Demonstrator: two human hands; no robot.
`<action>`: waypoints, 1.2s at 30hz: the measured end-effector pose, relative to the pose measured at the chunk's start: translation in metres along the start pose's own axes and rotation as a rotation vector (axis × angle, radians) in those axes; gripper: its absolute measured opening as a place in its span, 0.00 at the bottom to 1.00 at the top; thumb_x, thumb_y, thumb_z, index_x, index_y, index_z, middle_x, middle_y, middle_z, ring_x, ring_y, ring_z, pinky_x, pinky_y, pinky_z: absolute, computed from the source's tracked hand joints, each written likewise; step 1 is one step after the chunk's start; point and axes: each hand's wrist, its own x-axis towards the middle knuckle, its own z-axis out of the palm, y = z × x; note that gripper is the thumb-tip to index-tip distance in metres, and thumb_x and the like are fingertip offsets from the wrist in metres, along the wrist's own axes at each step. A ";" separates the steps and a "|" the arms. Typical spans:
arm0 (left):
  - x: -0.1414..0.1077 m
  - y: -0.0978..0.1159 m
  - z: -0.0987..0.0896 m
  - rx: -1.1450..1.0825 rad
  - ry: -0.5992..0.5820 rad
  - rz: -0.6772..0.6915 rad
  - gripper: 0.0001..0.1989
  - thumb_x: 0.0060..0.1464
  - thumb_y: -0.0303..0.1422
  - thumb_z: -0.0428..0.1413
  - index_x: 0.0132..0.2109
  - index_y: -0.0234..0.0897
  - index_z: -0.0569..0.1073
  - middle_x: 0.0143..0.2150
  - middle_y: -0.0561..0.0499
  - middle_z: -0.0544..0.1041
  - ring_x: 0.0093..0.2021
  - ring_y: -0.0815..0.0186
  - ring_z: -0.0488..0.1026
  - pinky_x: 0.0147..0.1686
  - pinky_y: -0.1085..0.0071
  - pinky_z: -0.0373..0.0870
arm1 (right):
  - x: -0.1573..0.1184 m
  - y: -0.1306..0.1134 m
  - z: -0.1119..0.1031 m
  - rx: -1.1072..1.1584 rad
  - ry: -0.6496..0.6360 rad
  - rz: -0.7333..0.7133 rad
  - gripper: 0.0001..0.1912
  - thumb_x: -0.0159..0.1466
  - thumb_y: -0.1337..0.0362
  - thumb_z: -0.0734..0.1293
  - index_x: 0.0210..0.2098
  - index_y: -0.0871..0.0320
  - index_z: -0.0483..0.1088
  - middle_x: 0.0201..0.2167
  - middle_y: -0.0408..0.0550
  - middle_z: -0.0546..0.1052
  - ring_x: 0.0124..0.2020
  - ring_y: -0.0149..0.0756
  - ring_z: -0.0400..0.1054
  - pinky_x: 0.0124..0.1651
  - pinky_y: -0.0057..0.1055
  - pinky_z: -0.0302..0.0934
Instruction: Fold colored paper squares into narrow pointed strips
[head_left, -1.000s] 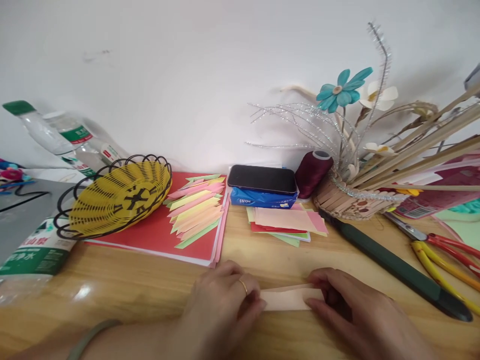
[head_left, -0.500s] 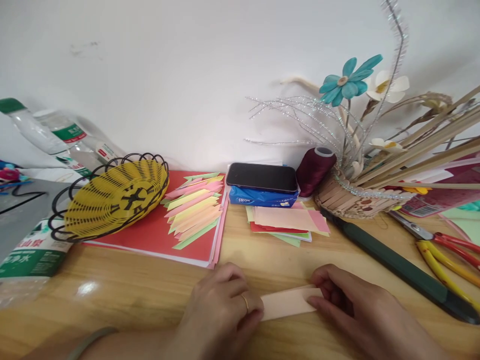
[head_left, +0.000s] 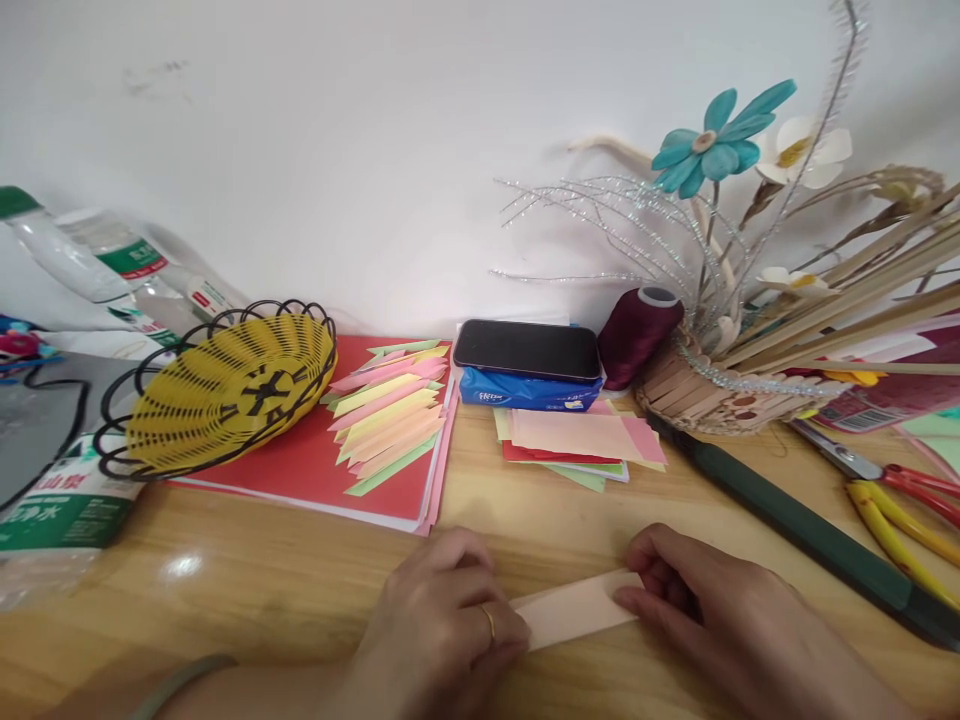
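Note:
A pale peach paper strip (head_left: 577,612) lies low over the wooden table, stretched between my two hands; a second layer edge shows along its top. My left hand (head_left: 450,615), with a ring on one finger, is closed on the strip's left end. At the right end, my right hand (head_left: 697,600) pinches the paper between thumb and curled fingers. Behind the strip sits a stack of coloured paper slips (head_left: 574,437), peach on top, with pink, red and green edges. Folded paper strips (head_left: 390,415) in pink, yellow, orange and green lie on red paper sheets (head_left: 300,497).
A yellow woven basket (head_left: 232,395) rests at left beside plastic bottles (head_left: 67,500). A phone (head_left: 527,349) lies on a blue tissue pack (head_left: 525,390), next to a maroon thread spool (head_left: 637,338). Right are a flower basket (head_left: 720,395), a dark green tool (head_left: 795,520) and scissors (head_left: 862,465).
The view has shifted slightly. The strip's left end sits a little lower, tilting it more. Both hands keep their hold on it.

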 end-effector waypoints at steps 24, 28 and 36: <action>-0.003 0.005 0.006 0.276 -0.001 0.038 0.10 0.53 0.24 0.49 0.27 0.36 0.72 0.21 0.52 0.69 0.28 0.66 0.66 0.24 0.74 0.64 | -0.002 -0.001 -0.001 -0.008 0.035 -0.028 0.06 0.58 0.61 0.62 0.25 0.52 0.62 0.17 0.37 0.68 0.16 0.28 0.62 0.17 0.23 0.55; -0.012 0.009 0.010 0.461 0.055 0.103 0.13 0.55 0.22 0.47 0.27 0.35 0.71 0.20 0.53 0.67 0.24 0.69 0.67 0.21 0.77 0.64 | -0.003 0.000 0.001 -0.015 0.042 -0.030 0.08 0.59 0.60 0.61 0.25 0.53 0.62 0.17 0.38 0.69 0.16 0.28 0.62 0.18 0.23 0.55; -0.015 0.009 0.015 0.582 0.097 0.242 0.17 0.57 0.18 0.40 0.33 0.32 0.73 0.26 0.51 0.72 0.33 0.68 0.70 0.31 0.73 0.66 | -0.005 0.002 0.002 -0.016 -0.010 -0.013 0.07 0.61 0.60 0.60 0.28 0.53 0.61 0.19 0.37 0.69 0.18 0.28 0.63 0.20 0.23 0.56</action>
